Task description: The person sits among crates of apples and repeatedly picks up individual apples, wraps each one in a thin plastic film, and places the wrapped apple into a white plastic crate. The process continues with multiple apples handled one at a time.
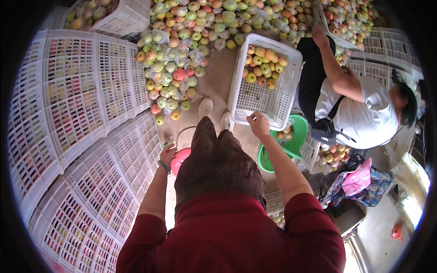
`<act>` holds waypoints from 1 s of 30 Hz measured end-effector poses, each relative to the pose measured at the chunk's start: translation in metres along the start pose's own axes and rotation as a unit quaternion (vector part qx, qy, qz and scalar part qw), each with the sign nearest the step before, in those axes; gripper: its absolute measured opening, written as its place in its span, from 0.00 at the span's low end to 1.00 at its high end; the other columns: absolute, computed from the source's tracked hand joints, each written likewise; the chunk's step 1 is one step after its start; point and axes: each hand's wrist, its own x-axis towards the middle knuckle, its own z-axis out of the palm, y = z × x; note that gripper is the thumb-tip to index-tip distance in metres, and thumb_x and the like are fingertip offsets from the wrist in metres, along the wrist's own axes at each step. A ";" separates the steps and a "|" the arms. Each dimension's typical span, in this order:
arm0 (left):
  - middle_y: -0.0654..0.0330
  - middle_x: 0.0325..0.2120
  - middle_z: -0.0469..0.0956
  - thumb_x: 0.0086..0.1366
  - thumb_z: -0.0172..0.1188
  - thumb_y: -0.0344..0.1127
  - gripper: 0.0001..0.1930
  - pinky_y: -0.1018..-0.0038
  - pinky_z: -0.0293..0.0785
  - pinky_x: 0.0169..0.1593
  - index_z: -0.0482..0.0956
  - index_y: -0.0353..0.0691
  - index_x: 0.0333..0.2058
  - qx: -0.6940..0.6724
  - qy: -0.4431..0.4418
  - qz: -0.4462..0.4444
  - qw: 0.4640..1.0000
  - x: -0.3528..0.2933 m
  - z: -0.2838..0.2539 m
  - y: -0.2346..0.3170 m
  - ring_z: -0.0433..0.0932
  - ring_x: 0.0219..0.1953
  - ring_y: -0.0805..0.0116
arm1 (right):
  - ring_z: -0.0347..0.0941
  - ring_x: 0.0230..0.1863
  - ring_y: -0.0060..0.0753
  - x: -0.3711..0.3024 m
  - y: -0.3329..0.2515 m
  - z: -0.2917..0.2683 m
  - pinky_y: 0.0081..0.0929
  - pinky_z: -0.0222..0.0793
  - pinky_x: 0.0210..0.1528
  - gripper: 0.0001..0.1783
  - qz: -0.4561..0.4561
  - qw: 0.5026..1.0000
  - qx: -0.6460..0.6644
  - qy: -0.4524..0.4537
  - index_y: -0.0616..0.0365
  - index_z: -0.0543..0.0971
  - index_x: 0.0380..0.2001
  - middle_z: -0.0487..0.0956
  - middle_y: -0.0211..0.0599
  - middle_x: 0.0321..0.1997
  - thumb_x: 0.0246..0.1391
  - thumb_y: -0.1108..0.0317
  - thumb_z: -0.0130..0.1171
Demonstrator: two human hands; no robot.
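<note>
A white plastic crate (295, 86) stands tilted in view in front of me, with apples (264, 63) gathered at its far end. My right hand (258, 124) is at the crate's near rim, its fingers curled over the edge. Lower on the left, my left hand (167, 154) hangs beside a red rounded object (180, 160), partly hidden by my leg. Its fingers are bent, and a small bit of green shows by them; what they hold, if anything, I cannot make out. A thin dark loop arcs between that hand and my shoes.
Stacked white crates (73, 86) of apples wall the left side. Loose apples (182, 54), many in clear bags, cover the floor ahead. Green tubs (298, 136) stand right of my legs. Close on the right, another person (359, 109) bends toward a crate.
</note>
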 end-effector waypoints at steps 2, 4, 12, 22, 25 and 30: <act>0.60 0.35 0.75 0.57 0.58 0.34 0.19 0.73 0.73 0.39 0.71 0.42 0.49 -0.006 0.014 0.005 1.000 -0.014 0.007 0.002 0.75 0.35 0.69 | 0.75 0.32 0.49 -0.011 0.014 -0.005 0.41 0.69 0.36 0.17 -0.001 0.999 -0.036 -0.031 0.58 0.77 0.23 0.78 0.47 0.26 0.46 0.53 0.58; 0.60 0.35 0.75 0.58 0.58 0.35 0.18 0.73 0.73 0.39 0.71 0.43 0.48 -0.007 0.010 -0.004 1.000 -0.025 0.009 0.003 0.75 0.36 0.68 | 0.75 0.32 0.49 -0.021 0.029 -0.006 0.42 0.69 0.36 0.20 0.023 0.994 -0.066 -0.083 0.58 0.77 0.23 0.78 0.47 0.26 0.47 0.49 0.56; 0.59 0.37 0.75 0.60 0.56 0.37 0.17 0.70 0.71 0.40 0.70 0.42 0.48 0.058 0.000 0.007 0.998 -0.028 0.017 0.034 0.76 0.38 0.67 | 0.75 0.32 0.50 -0.075 0.116 0.025 0.42 0.69 0.35 0.17 0.039 0.997 -0.025 -0.063 0.55 0.77 0.25 0.78 0.47 0.29 0.48 0.51 0.53; 0.62 0.36 0.75 0.60 0.56 0.34 0.19 0.77 0.70 0.40 0.69 0.39 0.50 0.231 -0.106 -0.005 0.967 0.006 0.046 0.100 0.75 0.35 0.73 | 0.74 0.39 0.54 -0.145 0.170 0.120 0.43 0.69 0.42 0.15 0.252 0.959 0.122 -0.045 0.54 0.78 0.31 0.78 0.52 0.34 0.48 0.57 0.49; 0.63 0.31 0.75 0.55 0.61 0.33 0.16 0.78 0.70 0.39 0.75 0.37 0.43 0.427 -0.163 0.083 0.885 0.026 0.047 0.115 0.74 0.33 0.75 | 0.76 0.39 0.48 -0.163 0.146 0.137 0.39 0.70 0.43 0.15 0.299 0.930 0.204 -0.069 0.50 0.79 0.33 0.79 0.47 0.34 0.48 0.55 0.52; 0.58 0.29 0.77 0.47 0.65 0.31 0.16 0.73 0.72 0.40 0.78 0.40 0.38 0.689 -0.264 0.136 0.661 0.022 0.073 0.146 0.76 0.33 0.68 | 0.76 0.39 0.42 -0.182 0.098 0.141 0.34 0.70 0.45 0.16 0.312 0.919 0.228 -0.073 0.50 0.79 0.36 0.80 0.43 0.35 0.45 0.56 0.56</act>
